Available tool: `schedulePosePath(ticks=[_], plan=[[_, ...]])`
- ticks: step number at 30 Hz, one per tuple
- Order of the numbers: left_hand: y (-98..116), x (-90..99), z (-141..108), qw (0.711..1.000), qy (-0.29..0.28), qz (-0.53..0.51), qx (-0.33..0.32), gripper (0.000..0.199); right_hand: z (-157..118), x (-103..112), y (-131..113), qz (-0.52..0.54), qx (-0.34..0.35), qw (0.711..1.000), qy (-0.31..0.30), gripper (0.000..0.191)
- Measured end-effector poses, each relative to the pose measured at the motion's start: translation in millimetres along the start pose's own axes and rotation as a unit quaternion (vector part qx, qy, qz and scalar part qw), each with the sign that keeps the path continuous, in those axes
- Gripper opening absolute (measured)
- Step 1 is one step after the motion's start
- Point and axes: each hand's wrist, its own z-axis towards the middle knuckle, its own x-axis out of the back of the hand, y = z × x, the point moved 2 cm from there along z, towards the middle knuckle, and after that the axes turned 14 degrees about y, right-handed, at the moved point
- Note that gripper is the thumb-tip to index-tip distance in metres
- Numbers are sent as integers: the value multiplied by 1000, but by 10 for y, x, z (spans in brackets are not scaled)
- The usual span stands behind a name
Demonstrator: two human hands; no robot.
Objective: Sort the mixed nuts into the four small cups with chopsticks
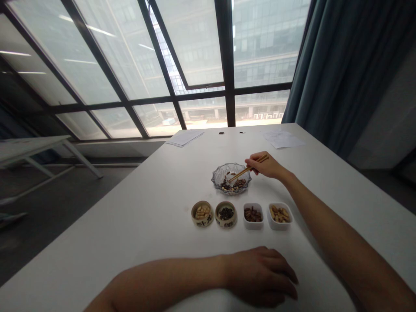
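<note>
Thin tan wooden chopsticks (241, 173), pinched by the right hand (264, 167), point toward eight o'clock in the round clear-glass bowl (217, 178); squeeze gently. Left hand (260, 275) lies loosely open, nothing showing.

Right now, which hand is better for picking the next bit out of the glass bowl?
Probably the right hand: its grip holds the chopsticks, whose tips reach the glass bowl. The left hand is farther off, on the near side of the small containers, and no tool shows in it.
</note>
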Motion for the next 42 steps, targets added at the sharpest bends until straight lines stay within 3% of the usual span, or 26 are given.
schedulePosePath(ticks=[5,12,16,20,23,29,32,36,39,42], plan=[[11,12,3,1000,1,-1,0,36,11,-85,53,19,-19,998,48,54],[12,8,6,1000,0,0,1,36,61,-163,230,5,-95,968,231,62],[6,13,7,1000,3,1,-4,37,94,-109,282,46,-155,951,264,55],[13,17,0,1000,1,3,-1,37,146,93,206,97,-197,939,266,52],[23,23,-6,1000,0,1,6,38,168,357,138,127,-212,943,223,51],[16,20,-1,1000,-6,-3,11,36,81,781,67,188,-189,963,46,50],[12,19,10,1000,-3,-5,7,35,19,789,4,179,-169,968,-51,52],[19,25,26,1000,4,-8,7,34,-23,722,-57,163,-166,963,-133,54],[20,24,24,1000,3,-10,9,34,-38,716,-56,162,-174,956,-169,53],[13,16,13,1000,2,-11,7,34,-36,745,-56,173,-173,956,-161,52]])
